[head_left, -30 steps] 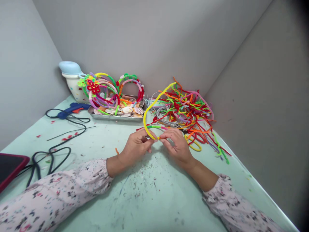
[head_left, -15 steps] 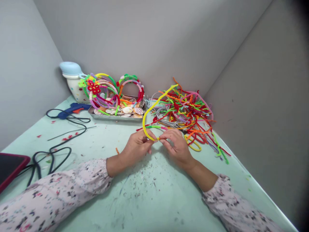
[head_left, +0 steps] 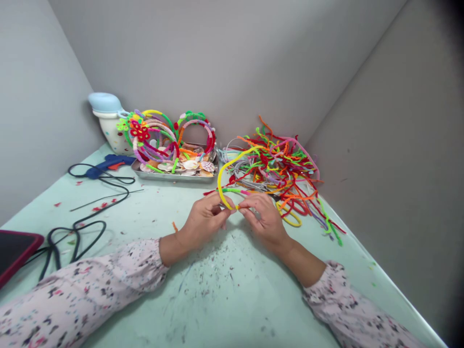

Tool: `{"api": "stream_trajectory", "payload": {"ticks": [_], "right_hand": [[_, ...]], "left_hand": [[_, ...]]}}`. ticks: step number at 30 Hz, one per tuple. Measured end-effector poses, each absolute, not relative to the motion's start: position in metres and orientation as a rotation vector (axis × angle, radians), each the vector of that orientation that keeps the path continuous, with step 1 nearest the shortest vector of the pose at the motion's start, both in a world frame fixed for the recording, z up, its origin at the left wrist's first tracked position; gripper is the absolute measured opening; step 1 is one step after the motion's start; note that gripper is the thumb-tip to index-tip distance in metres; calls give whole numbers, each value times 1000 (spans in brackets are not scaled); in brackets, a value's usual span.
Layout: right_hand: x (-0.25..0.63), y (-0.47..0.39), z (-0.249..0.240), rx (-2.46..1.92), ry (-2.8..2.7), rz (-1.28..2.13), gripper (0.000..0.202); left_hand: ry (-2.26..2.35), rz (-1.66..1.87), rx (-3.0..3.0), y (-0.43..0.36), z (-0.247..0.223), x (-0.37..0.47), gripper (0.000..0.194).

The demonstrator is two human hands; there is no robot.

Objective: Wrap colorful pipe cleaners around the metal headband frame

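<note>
Near the middle of the table my left hand (head_left: 203,218) pinches the lower end of a curved yellow pipe cleaner (head_left: 222,178). Its free end arcs up and to the right, in front of the colourful pile. My right hand (head_left: 265,220) is closed too, thumb and finger pinching a small orange tip (head_left: 238,207) at the yellow one's lower end. The fingertips of both hands almost meet. Just behind them lies a green and pink strip (head_left: 234,190), partly hidden by the fingers.
Pipe cleaners (head_left: 286,159) are heaped at the back right. Wrapped hoops (head_left: 155,137) stand on a metal tray (head_left: 174,178) of shells. Further left are a white container (head_left: 110,130), a blue glue gun (head_left: 99,166), a black cord (head_left: 78,224) and a red-edged device (head_left: 18,251).
The free end of the yellow pipe cleaner has swung down and slightly left, so its arc is lower. Both hands have stayed nearly in place.
</note>
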State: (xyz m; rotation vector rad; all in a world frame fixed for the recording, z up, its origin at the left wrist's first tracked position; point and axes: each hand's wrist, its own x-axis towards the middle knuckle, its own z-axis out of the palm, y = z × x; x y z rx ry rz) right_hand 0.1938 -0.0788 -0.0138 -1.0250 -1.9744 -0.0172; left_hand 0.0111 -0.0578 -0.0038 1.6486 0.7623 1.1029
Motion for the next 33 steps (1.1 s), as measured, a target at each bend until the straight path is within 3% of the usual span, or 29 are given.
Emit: {"api": "stream_trajectory", "payload": {"ticks": [21,33], "right_hand": [[193,-80,-13,-1020,-1991,-6,10],[193,-80,-11,-1012,-2000,8,9]], "left_hand": [[781,1064,1607,-58,-2,10,6],[808,874,1442,-54,-1,7,27]]}}
